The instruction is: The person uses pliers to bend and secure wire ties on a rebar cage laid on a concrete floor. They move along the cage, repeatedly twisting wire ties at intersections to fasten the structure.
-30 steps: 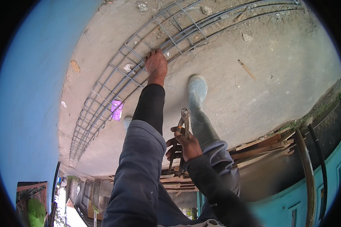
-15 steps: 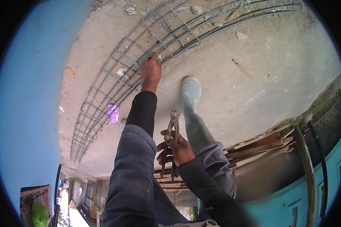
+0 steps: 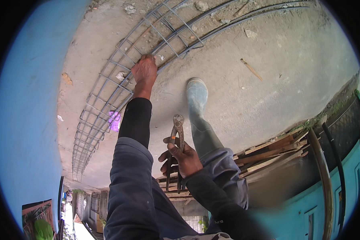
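A grey steel rebar cage [image 3: 108, 73], made of long bars with square stirrups, lies on the ground and curves across the upper left. My left hand [image 3: 145, 72] reaches out to it, fingers curled around one of the long bars in its middle stretch. Their tips are partly hidden behind the knuckles. Nearer my body, my right hand [image 3: 186, 160] holds worn metal pincers [image 3: 179, 126], jaws pointing up and away from me. The handles run down through the fingers, with a spot of orange on one. The pincers are apart from the cage.
My grey rubber boot [image 3: 197, 96] stands right of the cage. A purple wrapper [image 3: 114, 121] lies by its near side, and a thin stick [image 3: 251, 69] on the ground to the right. A blue wall [image 3: 24, 104] borders the left; wooden planks [image 3: 272, 154] are stacked lower right.
My left hand has moved a little left, and the long bar in its grip appears to have shifted toward the cage's middle. My right hand keeps the pincers in much the same place.
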{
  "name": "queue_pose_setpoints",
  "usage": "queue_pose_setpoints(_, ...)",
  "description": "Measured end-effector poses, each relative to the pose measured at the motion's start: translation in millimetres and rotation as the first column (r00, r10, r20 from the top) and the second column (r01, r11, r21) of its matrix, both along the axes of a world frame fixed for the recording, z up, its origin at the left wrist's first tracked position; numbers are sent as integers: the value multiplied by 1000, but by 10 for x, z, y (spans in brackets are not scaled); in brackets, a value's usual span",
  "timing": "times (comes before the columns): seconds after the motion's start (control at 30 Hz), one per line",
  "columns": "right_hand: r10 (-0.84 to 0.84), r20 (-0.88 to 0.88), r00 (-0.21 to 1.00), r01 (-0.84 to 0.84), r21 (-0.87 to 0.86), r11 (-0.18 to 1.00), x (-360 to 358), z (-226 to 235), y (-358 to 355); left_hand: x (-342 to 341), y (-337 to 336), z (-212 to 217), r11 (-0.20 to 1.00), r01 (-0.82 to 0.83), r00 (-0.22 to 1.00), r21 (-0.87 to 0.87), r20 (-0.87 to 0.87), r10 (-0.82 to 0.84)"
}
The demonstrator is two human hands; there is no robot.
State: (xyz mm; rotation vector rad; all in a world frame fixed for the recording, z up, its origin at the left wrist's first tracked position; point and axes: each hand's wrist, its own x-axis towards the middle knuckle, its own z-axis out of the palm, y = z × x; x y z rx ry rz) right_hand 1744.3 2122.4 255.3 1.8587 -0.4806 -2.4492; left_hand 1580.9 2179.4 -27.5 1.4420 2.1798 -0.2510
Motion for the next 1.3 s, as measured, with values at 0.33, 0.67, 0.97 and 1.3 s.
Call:
queue_pose_setpoints(0.33,17,-5,1000,-17,19,1000,-75,3,6,-214,283,182,979,-203,966,-28,161,205)
queue_pose_setpoints(0.67,-50,189,981,36,74,997,-128,-24,-124,572,166,-373,763,-618,424,-188,738,525)
queue_pose_setpoints(0.97,57,317,947,-109,150,983,-135,-40,-209,801,518,-17,877,-480,634,-34,677,373)
queue_pose_setpoints(1.3,151,246,957,-193,158,968,-156,-69,-266,164,-884,444,585,-751,265,-307,671,692)
